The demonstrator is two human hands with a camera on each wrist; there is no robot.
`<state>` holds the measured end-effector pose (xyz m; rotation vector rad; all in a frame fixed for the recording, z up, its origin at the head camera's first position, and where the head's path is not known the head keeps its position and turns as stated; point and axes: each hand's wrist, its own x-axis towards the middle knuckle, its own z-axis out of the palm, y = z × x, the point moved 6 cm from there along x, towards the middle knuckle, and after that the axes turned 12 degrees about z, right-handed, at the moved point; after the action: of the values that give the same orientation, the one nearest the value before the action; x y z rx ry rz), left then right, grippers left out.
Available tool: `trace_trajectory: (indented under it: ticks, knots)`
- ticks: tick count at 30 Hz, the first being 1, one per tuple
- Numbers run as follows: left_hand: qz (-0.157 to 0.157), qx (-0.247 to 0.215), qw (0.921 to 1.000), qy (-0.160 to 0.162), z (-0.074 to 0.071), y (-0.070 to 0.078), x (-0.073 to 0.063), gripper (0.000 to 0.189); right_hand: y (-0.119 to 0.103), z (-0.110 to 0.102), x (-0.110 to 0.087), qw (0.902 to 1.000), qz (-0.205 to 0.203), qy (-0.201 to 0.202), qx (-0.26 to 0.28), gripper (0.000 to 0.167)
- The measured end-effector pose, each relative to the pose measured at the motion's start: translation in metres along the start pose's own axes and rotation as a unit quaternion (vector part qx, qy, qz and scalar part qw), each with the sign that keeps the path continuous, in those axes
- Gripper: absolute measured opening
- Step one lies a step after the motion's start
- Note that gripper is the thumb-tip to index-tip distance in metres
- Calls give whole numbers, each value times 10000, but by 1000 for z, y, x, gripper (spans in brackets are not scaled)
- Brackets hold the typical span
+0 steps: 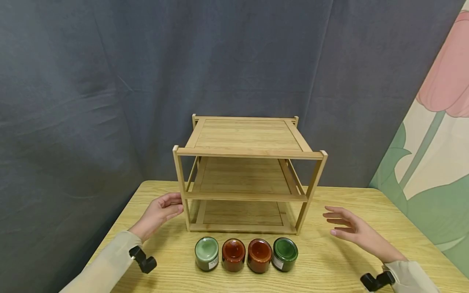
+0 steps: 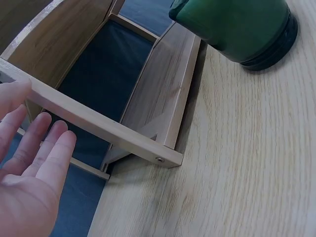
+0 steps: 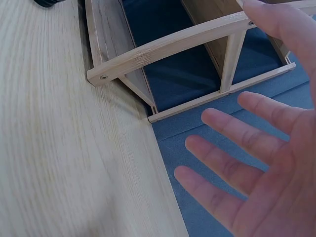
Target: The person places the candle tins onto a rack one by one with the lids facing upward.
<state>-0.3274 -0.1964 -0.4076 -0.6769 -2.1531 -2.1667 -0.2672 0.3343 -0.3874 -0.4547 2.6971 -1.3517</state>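
A three-tier wooden rack (image 1: 253,153) stands upright on the table. My left hand (image 1: 160,213) is at its left front post, fingers extended and thumb near the post; in the left wrist view the fingers (image 2: 55,163) lie beside the side frame, gripping nothing. Out to the right of the rack, my right hand (image 1: 353,232) hovers apart from it with fingers spread, palm toward the rack. Before the rack's front edge sits a row of glass jars: a pale green jar (image 1: 207,253), two amber jars (image 1: 233,256) and a dark green jar (image 1: 285,255).
The light wood table (image 1: 322,264) carries the rack and jars. A dark grey-blue curtain (image 1: 249,53) hangs behind and to the left. On the right is a wall panel (image 1: 436,171) with a painted tulip. Black cameras (image 1: 143,260) are strapped to both wrists.
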Motion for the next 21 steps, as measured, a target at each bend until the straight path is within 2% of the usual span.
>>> trace_trajectory:
  ticks: [7,16,21]
  knots:
    - [-4,-46,10000,37,4,1,1,54,1,0,1,10000,25,-6,-44,57]
    - [-25,-81,9999,115,5,3,1,33,2,-1,2,10000,-18,16,-56,57]
    - [-86,-55,9998,146,5,1,1,28,5,-1,3,10000,55,14,-63,56]
